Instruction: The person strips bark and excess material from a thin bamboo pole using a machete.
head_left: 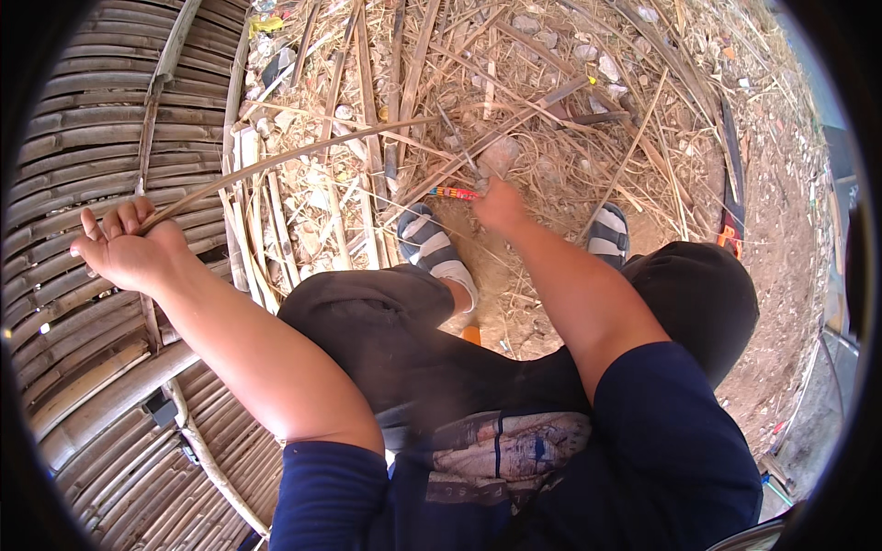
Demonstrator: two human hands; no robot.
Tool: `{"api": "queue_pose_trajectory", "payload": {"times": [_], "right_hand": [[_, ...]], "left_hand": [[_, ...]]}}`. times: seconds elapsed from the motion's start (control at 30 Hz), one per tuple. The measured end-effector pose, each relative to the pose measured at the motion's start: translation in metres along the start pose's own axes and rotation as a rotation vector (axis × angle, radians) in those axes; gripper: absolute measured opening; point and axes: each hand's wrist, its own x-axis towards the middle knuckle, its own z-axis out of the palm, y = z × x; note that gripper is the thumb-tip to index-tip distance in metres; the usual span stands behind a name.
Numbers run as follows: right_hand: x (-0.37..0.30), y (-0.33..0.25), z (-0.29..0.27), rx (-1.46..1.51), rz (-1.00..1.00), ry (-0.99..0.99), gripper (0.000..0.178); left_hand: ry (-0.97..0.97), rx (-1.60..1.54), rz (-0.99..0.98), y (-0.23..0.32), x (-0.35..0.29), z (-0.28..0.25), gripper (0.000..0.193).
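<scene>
My left hand [129, 246], raised at the left beside the bamboo wall, has a long thin bamboo strip [303, 158] across its palm, with its fingers partly curled around it. The strip slants up and right, its far end above the littered ground. Low between my feet, my right hand [501, 207] is closed in a fist. From its left side sticks out a red and yellow patterned handle [452, 193]; the rest of that tool is hidden or cannot be made out. A rounded stone [499, 156] lies just beyond the right fist.
A wall of bamboo slats [92, 147] runs along the left. Split bamboo pieces [413, 73], straw and stones cover the ground ahead. My striped sandals [432, 241] stand on either side of the right hand. A dark long tool [731, 184] with an orange-red end lies at right.
</scene>
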Motion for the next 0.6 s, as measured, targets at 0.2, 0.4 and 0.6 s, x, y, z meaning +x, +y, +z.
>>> {"api": "queue_pose_trajectory", "payload": {"times": [0.2, 0.4, 0.6], "right_hand": [[-0.024, -0.033, 0.015, 0.144, -0.107, 0.037, 0.038], [-0.034, -0.045, 0.000, 0.034, -0.255, -0.008, 0.035], [0.000, 0.004, 0.004, -0.072, -0.055, 0.033, 0.036]], "left_hand": [[0.374, 0.212, 0.044, -0.001, -0.016, 0.019, 0.068], [0.444, 0.229, 0.006, 0.007, -0.013, 0.018, 0.081], [0.506, 0.258, -0.053, -0.005, -0.009, 0.018, 0.081]]}}
